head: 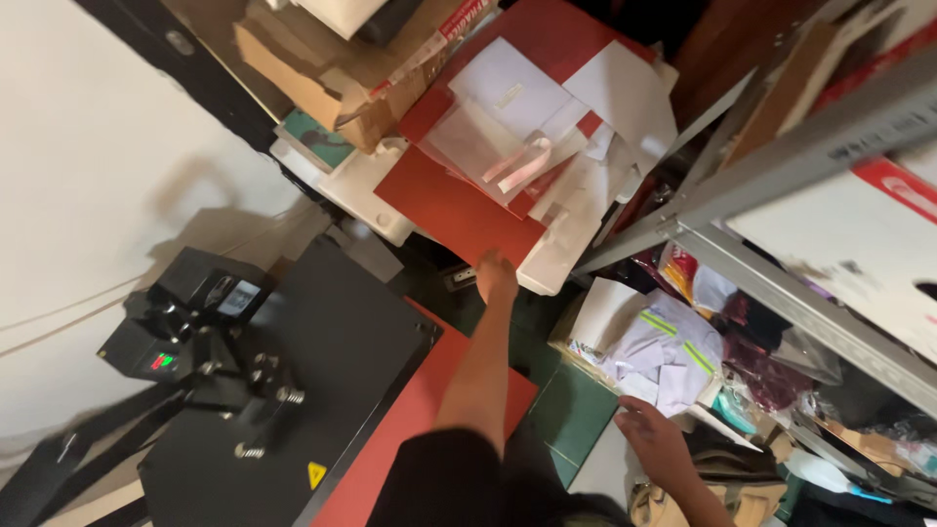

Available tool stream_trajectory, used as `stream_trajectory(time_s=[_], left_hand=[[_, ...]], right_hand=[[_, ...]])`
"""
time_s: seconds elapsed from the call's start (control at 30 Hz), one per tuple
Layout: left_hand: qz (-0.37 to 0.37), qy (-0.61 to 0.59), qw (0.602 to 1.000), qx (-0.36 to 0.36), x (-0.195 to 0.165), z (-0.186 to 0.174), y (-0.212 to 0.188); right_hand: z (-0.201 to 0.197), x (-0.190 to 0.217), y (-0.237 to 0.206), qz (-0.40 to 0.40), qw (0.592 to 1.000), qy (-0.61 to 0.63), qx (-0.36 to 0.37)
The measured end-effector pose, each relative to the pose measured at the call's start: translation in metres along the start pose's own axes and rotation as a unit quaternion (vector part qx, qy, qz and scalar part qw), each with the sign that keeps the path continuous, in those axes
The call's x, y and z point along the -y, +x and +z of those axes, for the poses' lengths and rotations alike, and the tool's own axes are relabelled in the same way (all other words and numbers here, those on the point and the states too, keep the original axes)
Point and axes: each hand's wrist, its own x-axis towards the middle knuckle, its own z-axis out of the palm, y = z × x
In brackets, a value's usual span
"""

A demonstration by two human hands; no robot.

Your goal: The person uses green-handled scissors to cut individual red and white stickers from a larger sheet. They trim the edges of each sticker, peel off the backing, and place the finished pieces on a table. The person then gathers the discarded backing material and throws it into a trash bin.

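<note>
My left hand (496,277) reaches forward with the arm stretched out and touches the near edge of a dark red sheet (454,207); whether it grips the sheet I cannot tell. That sheet lies on a white block (561,256) and carries white papers (512,93) and clear film with a pink strip (522,161). My right hand (659,441) rests low at the right, fingers spread, on a pile of folded light fabric with yellow-green stripes (669,349). It holds nothing that I can see.
A black heat press (293,390) with a control box (185,312) stands at the left over a red mat (410,429). Cardboard boxes (342,68) sit at the back. A grey metal shelf frame (781,166) crosses the right, with bags and clutter beneath.
</note>
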Motion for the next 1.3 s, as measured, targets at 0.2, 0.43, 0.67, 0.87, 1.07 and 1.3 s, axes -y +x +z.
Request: stream_trajectory(time_s=[0.2, 0.43, 0.67, 0.87, 1.07, 1.3], left_hand=[[-0.038, 0.205, 0.977, 0.046, 0.009, 0.022, 0.076], [0.033, 0.23, 0.972, 0.021, 0.04, 0.049, 0.091], [0.075, 0.309, 0.948, 0.008, 0.037, 0.046, 0.1], [0.134, 0.12, 0.982, -0.054, -0.006, 0.06, 0.108], [0.233, 0.186, 0.936, -0.185, -0.054, 0.072, 0.144], [0.157, 0.136, 0.977, -0.053, -0.038, 0.088, 0.13]], right_hand=[[-0.002, -0.029, 0.023, -0.042, 0.999, 0.021, 0.008], [-0.004, -0.038, 0.058, 0.022, 0.999, 0.0, 0.038], [-0.004, -0.01, 0.093, -0.014, 0.996, -0.014, 0.091], [-0.013, -0.01, 0.1, 0.012, 0.995, -0.036, 0.096], [-0.026, -0.025, 0.102, 0.061, 0.994, -0.034, 0.086], [-0.034, -0.034, 0.106, 0.096, 0.992, -0.011, 0.08]])
